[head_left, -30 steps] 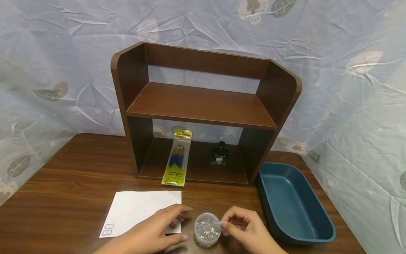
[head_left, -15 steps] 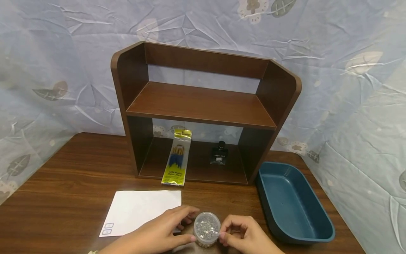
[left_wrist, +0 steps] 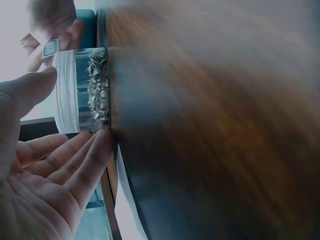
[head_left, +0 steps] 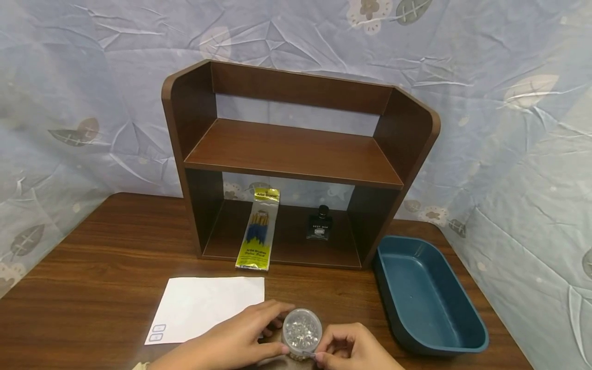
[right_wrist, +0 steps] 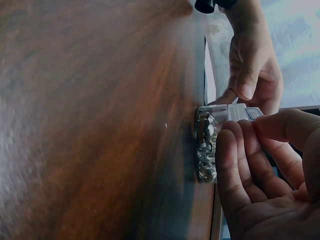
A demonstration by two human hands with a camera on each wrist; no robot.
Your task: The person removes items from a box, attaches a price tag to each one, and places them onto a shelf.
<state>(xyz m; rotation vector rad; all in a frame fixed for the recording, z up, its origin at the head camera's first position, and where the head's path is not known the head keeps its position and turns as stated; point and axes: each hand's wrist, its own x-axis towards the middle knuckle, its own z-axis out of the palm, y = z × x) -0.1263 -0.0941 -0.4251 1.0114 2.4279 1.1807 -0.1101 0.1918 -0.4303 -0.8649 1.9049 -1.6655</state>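
Observation:
A small round clear jar with a translucent lid stands on the table, shiny metallic bits inside it. In the left wrist view the jar shows a layer of these bits near its base. My left hand holds the jar from the left, thumb at the near side of the lid, fingers at the far side. My right hand pinches a small label sticker at the lid's near right edge. In the right wrist view the blue-framed sticker sits between thumb and fingers beside the lid.
White paper with two blue-framed stickers lies left. Behind stands a brown two-tier shelf bearing a packet of artist brushes and a dark bottle. A blue tray stands at the right.
My right hand has brought the sticker from above the lid's right side down to its near edge. My left hand has moved right, from apart to against the jar.

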